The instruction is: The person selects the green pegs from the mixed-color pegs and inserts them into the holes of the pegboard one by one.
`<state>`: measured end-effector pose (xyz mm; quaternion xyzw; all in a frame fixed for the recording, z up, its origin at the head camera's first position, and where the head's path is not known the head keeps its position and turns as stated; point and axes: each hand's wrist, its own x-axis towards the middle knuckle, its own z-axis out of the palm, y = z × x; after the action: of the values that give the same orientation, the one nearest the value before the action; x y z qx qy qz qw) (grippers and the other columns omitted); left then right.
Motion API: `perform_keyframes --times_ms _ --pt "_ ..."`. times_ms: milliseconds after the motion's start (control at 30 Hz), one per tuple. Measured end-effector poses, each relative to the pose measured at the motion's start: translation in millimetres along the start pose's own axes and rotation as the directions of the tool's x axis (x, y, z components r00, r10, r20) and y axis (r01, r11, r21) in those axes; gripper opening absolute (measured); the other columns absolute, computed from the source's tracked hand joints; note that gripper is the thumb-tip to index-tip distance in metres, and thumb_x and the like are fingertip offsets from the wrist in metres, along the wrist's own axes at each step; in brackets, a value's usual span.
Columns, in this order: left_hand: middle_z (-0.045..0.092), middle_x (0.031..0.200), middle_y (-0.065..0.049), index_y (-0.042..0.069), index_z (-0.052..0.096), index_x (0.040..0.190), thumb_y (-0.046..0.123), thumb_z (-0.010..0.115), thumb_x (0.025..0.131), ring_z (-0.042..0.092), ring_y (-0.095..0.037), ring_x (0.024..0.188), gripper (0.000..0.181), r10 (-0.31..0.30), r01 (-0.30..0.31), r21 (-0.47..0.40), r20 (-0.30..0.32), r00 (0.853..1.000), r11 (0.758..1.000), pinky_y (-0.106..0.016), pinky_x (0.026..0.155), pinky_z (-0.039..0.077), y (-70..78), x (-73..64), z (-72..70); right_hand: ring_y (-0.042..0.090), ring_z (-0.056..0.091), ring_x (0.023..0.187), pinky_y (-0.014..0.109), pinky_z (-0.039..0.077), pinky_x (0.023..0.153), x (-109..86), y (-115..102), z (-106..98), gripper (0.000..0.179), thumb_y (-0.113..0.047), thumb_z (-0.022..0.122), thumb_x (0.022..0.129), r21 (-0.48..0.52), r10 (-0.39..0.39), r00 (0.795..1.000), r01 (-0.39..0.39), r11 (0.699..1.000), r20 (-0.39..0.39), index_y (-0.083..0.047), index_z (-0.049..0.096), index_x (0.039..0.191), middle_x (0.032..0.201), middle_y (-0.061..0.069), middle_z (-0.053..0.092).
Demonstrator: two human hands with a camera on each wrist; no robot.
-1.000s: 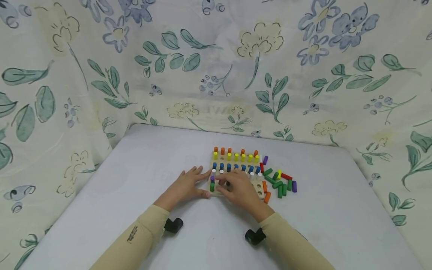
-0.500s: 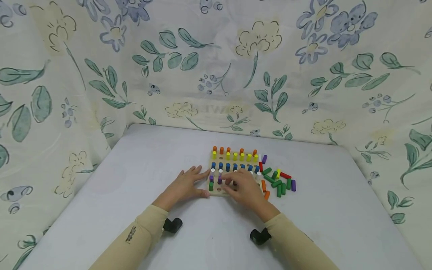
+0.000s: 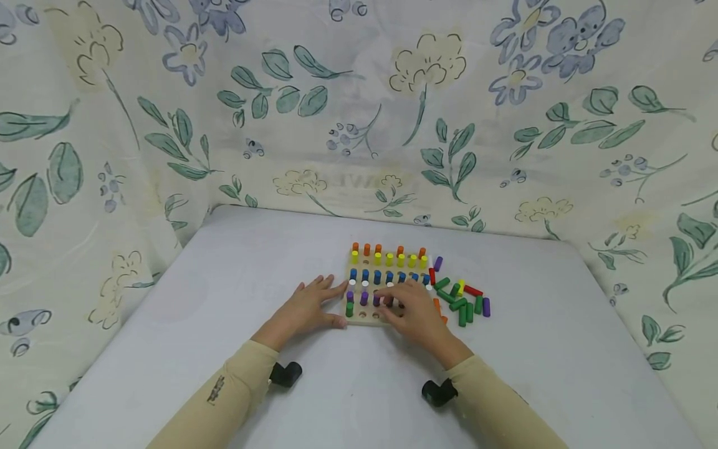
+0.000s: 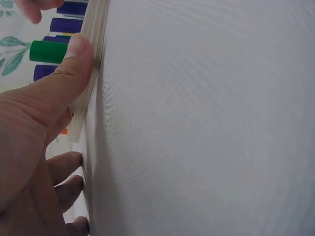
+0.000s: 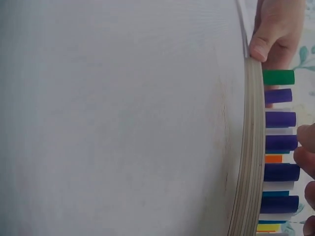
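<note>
A wooden pegboard [image 3: 359,323] stands on the table, holding upright rows of orange, yellow, blue, white and purple pegs, with one green peg [image 3: 349,309] at its near left corner. My left hand [image 3: 308,307] rests at the board's left side, its thumb [image 4: 77,46] against the edge beside the green peg and its fingers extended. My right hand [image 3: 415,312] is over the board's near right part. Its bent fingertips [image 5: 306,138] are at the top of a purple peg [image 5: 281,142] in the purple row, without visibly wrapping round it. The hand hides part of the white and purple rows.
Loose green pegs [image 3: 462,316], red ones [image 3: 473,290], a yellow one [image 3: 461,287], purple ones [image 3: 486,307] and orange ones [image 3: 436,305] lie right of the board. Black wrist devices [image 3: 286,374] jut from the sleeves. A floral cloth [image 3: 359,112] hangs behind the table.
My right hand has moved rightward along the purple row, bringing the second and third purple pegs into sight. My left hand stays at the board's edge. The head view has shifted slightly.
</note>
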<state>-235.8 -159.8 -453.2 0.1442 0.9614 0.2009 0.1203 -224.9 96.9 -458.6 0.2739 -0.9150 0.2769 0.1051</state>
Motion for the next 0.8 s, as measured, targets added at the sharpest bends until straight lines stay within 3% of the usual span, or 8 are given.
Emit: perform_keyframes --times_ms 300,800 --pt "0.026 0.166 -0.016 0.024 0.039 0.158 0.052 0.078 0.084 0.014 -0.039 0.155 0.089 -0.009 0.009 -0.002 0.006 1.0 1.0 -0.06 0.124 0.004 0.5 0.5 0.2 0.013 0.054 0.091 0.033 0.051 0.083 -2.6 6 -4 0.025 -0.023 0.079 0.091 -0.032 -0.001 1.0 0.0 0.999 -0.008 -0.021 0.076 0.116 0.092 -0.011 0.068" --pt "0.026 0.166 -0.017 0.023 0.039 0.158 0.049 0.078 0.084 0.014 -0.039 0.155 0.088 0.002 -0.002 -0.016 0.003 1.0 1.0 -0.06 0.124 0.004 1.6 -1.3 -0.1 0.013 0.051 0.091 0.036 0.049 0.087 -8.4 14 -12 0.026 -0.022 0.078 0.091 -0.014 0.051 0.999 -0.051 0.999 -0.003 -0.02 0.075 0.118 0.092 -0.011 0.064"
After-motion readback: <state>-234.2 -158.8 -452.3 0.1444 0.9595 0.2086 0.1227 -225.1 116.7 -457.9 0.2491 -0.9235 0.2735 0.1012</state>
